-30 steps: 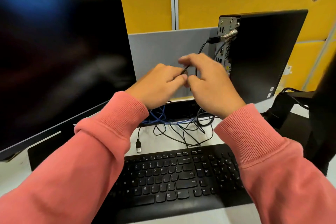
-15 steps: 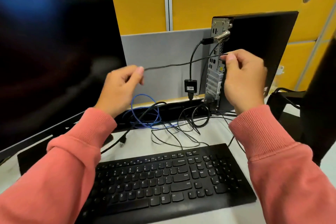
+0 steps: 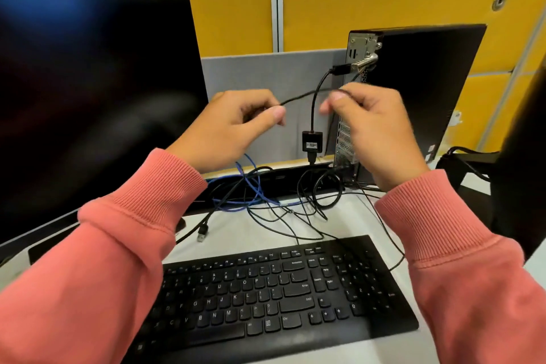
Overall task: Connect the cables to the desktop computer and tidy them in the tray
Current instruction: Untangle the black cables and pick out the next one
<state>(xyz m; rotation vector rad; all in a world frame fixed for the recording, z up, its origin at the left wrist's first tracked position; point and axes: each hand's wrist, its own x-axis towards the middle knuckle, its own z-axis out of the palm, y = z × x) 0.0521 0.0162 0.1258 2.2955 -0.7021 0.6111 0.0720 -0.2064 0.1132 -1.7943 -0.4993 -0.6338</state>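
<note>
Your left hand (image 3: 236, 124) and right hand (image 3: 369, 127) each pinch the same thin black cable (image 3: 298, 97), and they have drawn closer together than half a second ago, so the stretch between them is short, held in front of the desktop computer (image 3: 413, 91). That looks like gathering slack into a loop, while the other cables (image 3: 266, 198) still lie tangled on the desk (image 3: 260, 230) behind the keyboard (image 3: 280, 289), not yet tidied.

Both arms reach forward in pink sleeves. The left hand (image 3: 230, 124) pinches a thin black cable (image 3: 298, 99); at its 3 o'clock, the blurred right hand (image 3: 375, 130) curls on the same cable.
</note>
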